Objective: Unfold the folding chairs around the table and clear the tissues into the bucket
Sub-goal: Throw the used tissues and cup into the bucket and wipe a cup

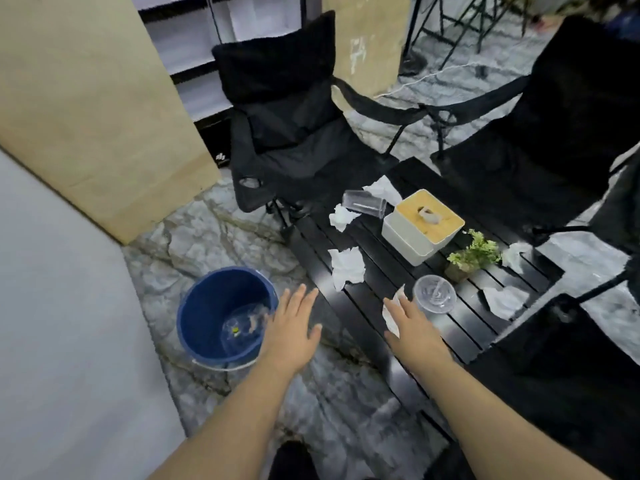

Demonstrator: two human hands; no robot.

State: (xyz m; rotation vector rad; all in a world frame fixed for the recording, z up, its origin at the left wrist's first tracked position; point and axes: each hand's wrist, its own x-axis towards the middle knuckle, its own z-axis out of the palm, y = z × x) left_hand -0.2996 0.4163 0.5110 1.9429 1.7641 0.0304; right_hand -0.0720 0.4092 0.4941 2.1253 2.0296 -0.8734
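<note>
Several crumpled white tissues lie on the black slatted table [363,306]: one [347,267] near its left edge, one [342,217] by a tipped clear cup, one [504,301] at the right. My right hand [414,323] lies flat, fingers spread, over another tissue [390,315] at the near edge. My left hand [292,323] hovers open beside the blue bucket [207,306] on the floor; a clear plastic item lies inside the bucket. Two black folding chairs stand unfolded behind the table, one [287,133] at the left, one [554,133] at the right.
On the table stand a white tissue box with a wooden lid [420,225], a small potted plant [471,258], an upright lidded clear cup [434,294] and a tipped clear cup [363,202]. A dark chair part [568,358] sits at the near right. A tan panel [86,116] leans at the left.
</note>
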